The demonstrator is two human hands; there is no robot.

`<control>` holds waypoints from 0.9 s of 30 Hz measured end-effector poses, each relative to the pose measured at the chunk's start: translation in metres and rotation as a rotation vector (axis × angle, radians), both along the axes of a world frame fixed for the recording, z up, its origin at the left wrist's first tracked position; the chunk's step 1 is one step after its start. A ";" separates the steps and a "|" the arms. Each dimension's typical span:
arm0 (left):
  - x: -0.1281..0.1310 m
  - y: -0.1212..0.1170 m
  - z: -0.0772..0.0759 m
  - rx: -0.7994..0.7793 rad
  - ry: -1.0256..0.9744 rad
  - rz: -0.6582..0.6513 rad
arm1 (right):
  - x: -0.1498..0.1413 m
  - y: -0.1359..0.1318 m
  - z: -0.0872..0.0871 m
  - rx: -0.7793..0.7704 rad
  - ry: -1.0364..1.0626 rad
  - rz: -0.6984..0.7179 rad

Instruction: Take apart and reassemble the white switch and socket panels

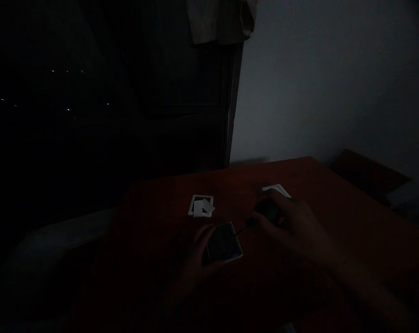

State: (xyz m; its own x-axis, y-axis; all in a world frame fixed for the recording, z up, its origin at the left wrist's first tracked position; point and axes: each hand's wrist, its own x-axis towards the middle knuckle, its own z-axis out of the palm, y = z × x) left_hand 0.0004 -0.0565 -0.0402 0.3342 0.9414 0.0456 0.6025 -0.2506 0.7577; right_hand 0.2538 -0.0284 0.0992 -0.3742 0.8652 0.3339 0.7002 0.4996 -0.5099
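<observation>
In dim light, my left hand (200, 249) grips a dark, square box-like piece with a pale rim (225, 243) by its left side, low over the table. My right hand (289, 219) is closed round the thick dark green handle of a screwdriver (251, 223). Its thin shaft points left and down, and the tip meets the right part of the square piece. Whether it sits in a screw is too dark to tell. Beyond my left hand lies a white square frame (190, 206), with small white pieces (198, 208) across it.
The reddish table (237, 185) reaches back to a pale wall (316, 83). Another white frame (278, 187) lies partly behind my right hand. Cloth (219, 21) hangs above a dark door or window frame (232, 111). At the right stands a low brown surface (369, 171).
</observation>
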 end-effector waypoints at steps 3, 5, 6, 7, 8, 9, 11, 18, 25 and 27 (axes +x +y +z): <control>-0.001 0.001 -0.002 0.016 0.010 0.001 | -0.004 0.005 0.005 -0.009 -0.019 0.048; -0.002 0.001 -0.003 0.031 0.009 -0.011 | -0.007 0.008 0.008 -0.017 -0.054 0.098; -0.002 0.001 -0.003 0.036 0.009 -0.022 | -0.009 0.010 0.010 -0.022 -0.074 0.125; -0.002 0.002 -0.003 0.040 0.008 -0.031 | -0.010 0.012 0.011 -0.030 -0.094 0.153; -0.002 0.002 -0.003 0.042 0.007 -0.036 | -0.012 0.014 0.013 -0.038 -0.112 0.177; -0.002 0.002 -0.003 0.043 0.007 -0.039 | -0.014 0.016 0.014 -0.041 -0.128 0.192; -0.002 0.002 -0.002 0.042 0.018 -0.031 | -0.018 0.018 0.015 -0.027 -0.163 0.195; -0.002 0.003 -0.006 0.051 0.034 -0.029 | -0.023 0.015 0.021 -0.006 -0.192 0.133; -0.003 0.001 -0.005 0.037 0.027 -0.010 | -0.024 0.015 0.018 0.054 -0.230 0.132; -0.003 0.001 -0.004 0.020 0.017 -0.019 | -0.026 0.014 0.018 0.089 -0.277 0.080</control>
State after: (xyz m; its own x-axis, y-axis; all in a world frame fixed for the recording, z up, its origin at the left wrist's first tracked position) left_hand -0.0025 -0.0551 -0.0439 0.3531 0.9338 0.0583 0.6105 -0.2772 0.7420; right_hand 0.2279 -0.0140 0.1171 -0.5270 0.8015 0.2825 0.7635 0.5925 -0.2568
